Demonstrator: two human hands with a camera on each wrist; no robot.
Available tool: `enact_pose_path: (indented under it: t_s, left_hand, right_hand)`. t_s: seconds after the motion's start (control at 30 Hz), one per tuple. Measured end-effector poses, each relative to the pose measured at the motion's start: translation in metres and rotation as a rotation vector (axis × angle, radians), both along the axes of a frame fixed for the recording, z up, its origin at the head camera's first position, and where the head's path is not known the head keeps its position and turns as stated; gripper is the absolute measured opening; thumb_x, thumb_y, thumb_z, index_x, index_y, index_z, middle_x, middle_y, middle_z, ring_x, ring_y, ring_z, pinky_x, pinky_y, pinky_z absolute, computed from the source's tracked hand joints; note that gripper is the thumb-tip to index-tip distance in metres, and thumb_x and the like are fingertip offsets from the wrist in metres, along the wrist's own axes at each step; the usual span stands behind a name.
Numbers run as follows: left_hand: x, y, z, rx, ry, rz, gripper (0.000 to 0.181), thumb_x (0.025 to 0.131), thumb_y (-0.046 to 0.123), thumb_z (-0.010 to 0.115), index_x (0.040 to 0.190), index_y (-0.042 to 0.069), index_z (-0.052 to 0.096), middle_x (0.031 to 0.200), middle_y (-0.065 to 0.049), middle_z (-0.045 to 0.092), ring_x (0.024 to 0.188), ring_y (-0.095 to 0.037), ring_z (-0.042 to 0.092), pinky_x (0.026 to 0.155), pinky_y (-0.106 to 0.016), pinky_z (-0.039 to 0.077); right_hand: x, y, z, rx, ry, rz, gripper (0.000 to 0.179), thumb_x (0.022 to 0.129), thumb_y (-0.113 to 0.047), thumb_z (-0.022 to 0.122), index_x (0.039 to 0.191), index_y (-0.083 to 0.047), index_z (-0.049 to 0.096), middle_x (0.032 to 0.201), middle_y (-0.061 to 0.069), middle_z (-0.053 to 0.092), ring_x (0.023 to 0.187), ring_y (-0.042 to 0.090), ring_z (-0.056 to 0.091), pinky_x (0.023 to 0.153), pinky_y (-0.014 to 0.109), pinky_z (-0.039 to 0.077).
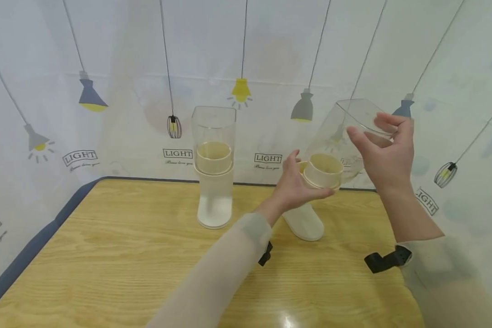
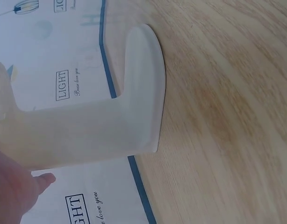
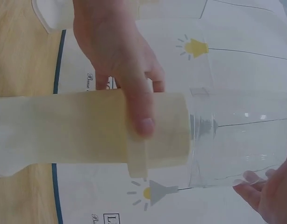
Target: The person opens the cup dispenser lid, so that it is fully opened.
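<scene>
Stand [image 3: 87, 128] sits in left grip [image 1: 293, 187], container [image 3: 246, 135] in right grip [image 1: 389, 157].

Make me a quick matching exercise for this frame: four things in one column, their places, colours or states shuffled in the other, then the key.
Things
1. Left hand
2. Right hand
3. Table
4. Unheld stand

Descriptions
A. Upright, bearing the second clear container
B. Gripping the held stand by its cream collar
C. Yellowish-brown, wood-grained
D. Holding the nearer clear container

Pairs: 1-B, 2-D, 3-C, 4-A
</scene>
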State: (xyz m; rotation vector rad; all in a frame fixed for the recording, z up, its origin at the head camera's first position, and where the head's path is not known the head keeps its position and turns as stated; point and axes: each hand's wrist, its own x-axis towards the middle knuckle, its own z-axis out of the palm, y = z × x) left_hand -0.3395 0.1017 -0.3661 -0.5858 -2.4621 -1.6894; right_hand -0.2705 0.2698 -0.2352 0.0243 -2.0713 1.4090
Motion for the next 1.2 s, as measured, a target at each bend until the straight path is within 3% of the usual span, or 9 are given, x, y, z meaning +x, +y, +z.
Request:
enact_pose_path:
  t_s: [0.13,0.27,0.53,0.73,0.93,1.07,1.2]
  left_hand:
    - [0.001,-0.004,0.001,0.002,-0.014,0.018,0.139,0.067,0.054,0.1,0.169,0.032,0.007,0.165,-0.006,0.034,0.136,-0.024,0.055,0.116,-0.045,0.05]
    - [0.003,-0.007,0.0,-0.014,-0.02,0.047,0.14,0.066,0.058,0.099,0.169,0.03,0.009,0.165,-0.006,0.035,0.135,-0.025,0.055,0.115,-0.044,0.051]
    - [0.011,-0.01,-0.005,-0.016,-0.022,0.112,0.129,0.068,0.062,0.096,0.166,0.021,0.022,0.159,-0.005,0.038,0.135,-0.023,0.054,0.112,-0.043,0.054]
    - [0.021,-0.002,-0.007,-0.029,0.0,0.157,0.123,0.071,0.064,0.093,0.164,0.017,0.028,0.154,-0.007,0.041,0.126,-0.021,0.057,0.105,-0.039,0.058]
    - [0.029,0.011,-0.006,-0.085,0.014,0.256,0.128,0.065,0.075,0.089,0.162,0.02,0.027,0.151,-0.004,0.042,0.117,-0.019,0.058,0.095,-0.034,0.059]
    - [0.029,0.019,-0.007,-0.113,0.006,0.328,0.132,0.062,0.084,0.085,0.162,0.021,0.026,0.151,-0.005,0.043,0.113,-0.019,0.058,0.091,-0.034,0.059]
    - [0.029,0.021,-0.007,-0.102,-0.027,0.337,0.129,0.065,0.081,0.085,0.163,0.024,0.023,0.154,-0.007,0.041,0.115,-0.022,0.058,0.093,-0.039,0.058]
  right_hand:
    - [0.008,0.005,0.009,-0.047,0.056,0.028,0.062,0.089,-0.035,0.085,0.14,-0.029,0.049,0.146,-0.008,0.053,0.115,0.004,0.071,0.084,0.013,0.055]
    - [0.016,0.012,0.015,-0.179,0.095,0.084,0.062,0.086,-0.025,0.089,0.136,-0.026,0.052,0.145,-0.006,0.053,0.112,0.007,0.072,0.085,0.016,0.053]
    - [0.031,0.028,0.016,-0.292,0.114,0.073,0.062,0.085,-0.018,0.088,0.136,-0.023,0.052,0.145,-0.003,0.054,0.11,0.01,0.07,0.08,0.017,0.054]
    - [0.039,0.042,0.009,-0.267,0.13,-0.009,0.064,0.085,-0.017,0.087,0.137,-0.022,0.052,0.144,-0.004,0.055,0.109,0.009,0.069,0.078,0.016,0.053]
    - [0.046,0.054,0.004,-0.262,0.147,-0.068,0.065,0.085,-0.016,0.086,0.14,-0.021,0.05,0.142,-0.005,0.055,0.105,0.007,0.068,0.082,0.016,0.051]
    - [0.05,0.061,0.001,-0.211,0.114,-0.141,0.066,0.087,-0.02,0.085,0.142,-0.024,0.049,0.143,-0.008,0.054,0.107,0.005,0.066,0.083,0.015,0.05]
    - [0.053,0.069,-0.005,-0.16,0.069,-0.196,0.065,0.089,-0.023,0.083,0.143,-0.027,0.047,0.145,-0.01,0.052,0.11,0.004,0.064,0.084,0.016,0.049]
